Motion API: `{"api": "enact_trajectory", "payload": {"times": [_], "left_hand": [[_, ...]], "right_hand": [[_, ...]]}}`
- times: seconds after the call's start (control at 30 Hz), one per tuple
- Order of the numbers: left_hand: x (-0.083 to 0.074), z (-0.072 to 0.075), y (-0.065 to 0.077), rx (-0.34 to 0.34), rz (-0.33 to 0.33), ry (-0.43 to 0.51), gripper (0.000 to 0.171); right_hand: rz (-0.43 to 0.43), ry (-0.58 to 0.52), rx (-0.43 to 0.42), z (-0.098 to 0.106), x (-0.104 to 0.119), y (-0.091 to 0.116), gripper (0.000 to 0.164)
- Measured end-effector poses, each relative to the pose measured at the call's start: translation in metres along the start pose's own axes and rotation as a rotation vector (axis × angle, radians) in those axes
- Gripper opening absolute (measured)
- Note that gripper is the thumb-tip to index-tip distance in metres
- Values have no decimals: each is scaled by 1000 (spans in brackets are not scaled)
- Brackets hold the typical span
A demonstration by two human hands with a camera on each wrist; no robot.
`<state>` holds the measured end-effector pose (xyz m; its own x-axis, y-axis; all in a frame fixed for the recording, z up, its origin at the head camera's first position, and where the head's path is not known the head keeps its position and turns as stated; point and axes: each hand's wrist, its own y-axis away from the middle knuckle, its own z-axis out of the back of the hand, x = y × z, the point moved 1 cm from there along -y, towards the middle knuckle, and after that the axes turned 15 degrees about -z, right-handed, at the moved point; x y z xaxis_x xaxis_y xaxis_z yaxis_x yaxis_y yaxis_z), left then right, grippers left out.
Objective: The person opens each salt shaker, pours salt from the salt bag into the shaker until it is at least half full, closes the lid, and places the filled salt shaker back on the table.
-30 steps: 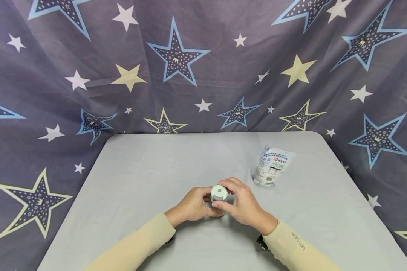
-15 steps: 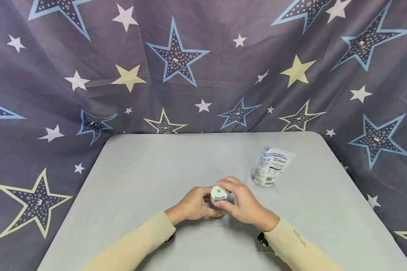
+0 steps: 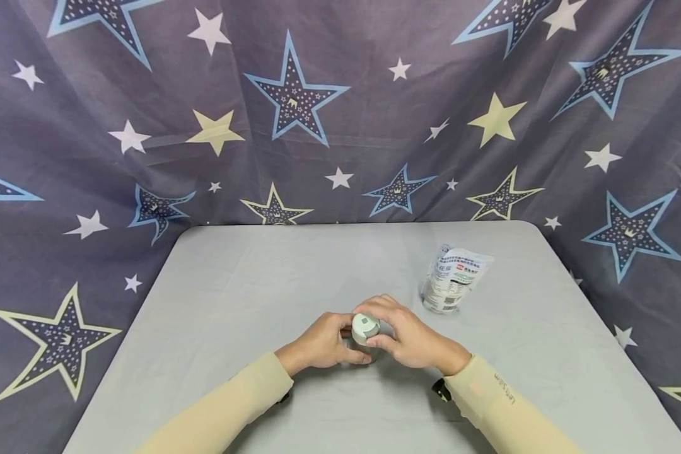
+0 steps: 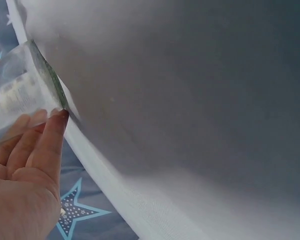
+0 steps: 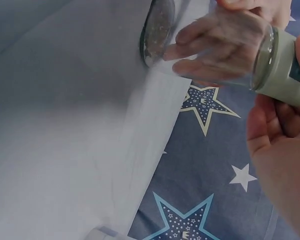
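Observation:
A clear glass jar (image 5: pixel 210 50) with a pale green lid (image 3: pixel 366 326) stands over the near middle of the table, between both hands. My left hand (image 3: pixel 320 342) grips the glass body from the left, with fingers on the far side and thumb on the near side. Through the glass in the right wrist view, its fingers show. My right hand (image 3: pixel 405 334) holds the lid from the right between curled fingers and thumb. A grey patch marks the lid's right side. The left wrist view has the jar's base edge (image 4: pixel 52 75) beside the fingertips.
A white printed stand-up pouch (image 3: pixel 454 280) stands behind and to the right of the hands. The table (image 3: pixel 250 284) has a pale grey cover. A dark curtain with stars (image 3: pixel 340 126) hangs beyond its back and side edges.
The lid's grey patch has shifted from the near side to the right, as the lid turned counterclockwise under my right fingers. My left hand keeps its hold, almost still.

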<state>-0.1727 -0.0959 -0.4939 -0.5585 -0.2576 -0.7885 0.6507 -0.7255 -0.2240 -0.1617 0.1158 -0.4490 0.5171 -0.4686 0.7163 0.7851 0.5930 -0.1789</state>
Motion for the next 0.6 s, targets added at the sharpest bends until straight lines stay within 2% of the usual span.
{"api": "enact_trajectory", "payload": {"times": [0.13, 0.27, 0.47, 0.6], "left_hand": [[0, 0, 1, -4, 4, -15, 44], [0, -1, 1, -12, -7, -42, 42], [-1, -1, 2, -16, -40, -53, 47], [-1, -2, 2, -30, -57, -55, 48]], "right_hand": [[-10, -8, 1, -1, 0, 1, 52], [-31, -3, -59, -5, 0, 4, 61], [-87, 87, -230, -13, 3, 8, 74], [-92, 122, -358, -18, 8, 9, 67]]}}
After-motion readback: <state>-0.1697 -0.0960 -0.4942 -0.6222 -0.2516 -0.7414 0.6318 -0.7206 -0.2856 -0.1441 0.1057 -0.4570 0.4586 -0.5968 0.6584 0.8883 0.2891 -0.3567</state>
